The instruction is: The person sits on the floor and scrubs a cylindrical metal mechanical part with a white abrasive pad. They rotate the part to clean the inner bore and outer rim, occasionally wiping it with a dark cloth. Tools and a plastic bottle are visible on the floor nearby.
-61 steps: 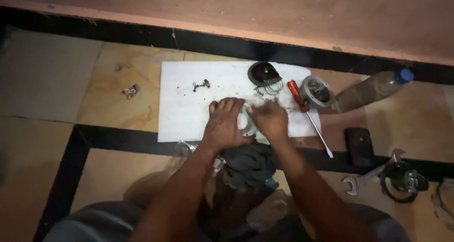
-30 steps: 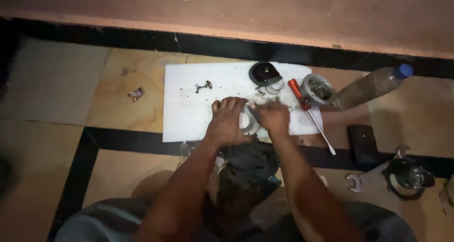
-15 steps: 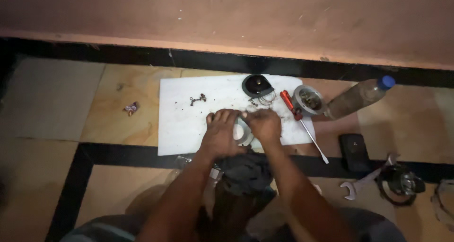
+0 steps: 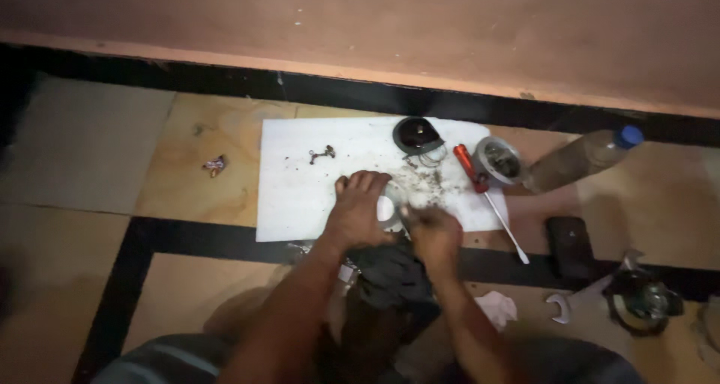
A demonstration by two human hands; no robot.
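White sheet (image 4: 300, 189) lies flat on the tiled floor, and both hands work over its near edge. The left hand (image 4: 358, 213) is curled over a small pale round part (image 4: 388, 208), fingers wrapped on its far side. The right hand (image 4: 433, 232) sits just beside it, touching, with fingers pinched at the part's right edge; what they pinch is too small to make out. So the two hands are together, closed on the same piece, which sits on the sheet between them.

Under the wrists, nearer the person, a dark cloth (image 4: 391, 273) lies bunched on the floor. A crumpled white scrap (image 4: 496, 307) lies to the right of the right forearm.

Beyond the hands, on the far part of the sheet, sits a dark domed cap (image 4: 417, 134) with a thin wire ring (image 4: 430, 157) just beside it. Fine dark grit (image 4: 431, 180) is scattered between that cap and the hands. A small metal fitting (image 4: 322, 154) lies beyond the left hand.

To the right of the right hand lies a red-handled screwdriver (image 4: 487, 196), its shaft running off the sheet's edge. Farther right are a small round tin (image 4: 499, 159), a plastic bottle with a blue cap (image 4: 581, 157) lying on its side, a black flat device (image 4: 570, 245), and an open-ended spanner (image 4: 581, 298).

Well to the left of the left hand, a small crumpled wrapper (image 4: 214, 164) lies on the tile.
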